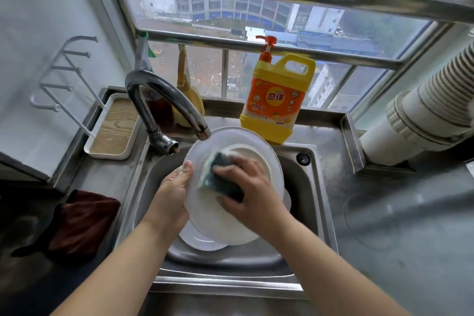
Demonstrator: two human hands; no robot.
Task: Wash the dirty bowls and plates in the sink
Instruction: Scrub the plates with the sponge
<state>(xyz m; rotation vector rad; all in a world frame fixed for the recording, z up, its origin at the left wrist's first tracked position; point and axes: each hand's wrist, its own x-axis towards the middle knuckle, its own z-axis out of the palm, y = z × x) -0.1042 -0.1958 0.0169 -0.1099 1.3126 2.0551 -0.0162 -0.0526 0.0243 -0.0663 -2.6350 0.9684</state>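
Two hands on tilted plate [225, 223]

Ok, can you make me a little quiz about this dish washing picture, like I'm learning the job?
1. True or false: water is pouring from the faucet.
2. Which of the hands presses the green sponge on the white plate? A) left hand B) right hand
3. Fill in: the yellow dish soap bottle stands behind the ____.

Key:
1. False; no stream shows.
2. B; the right hand scrubs, the left hand grips the plate's edge.
3. Sink.
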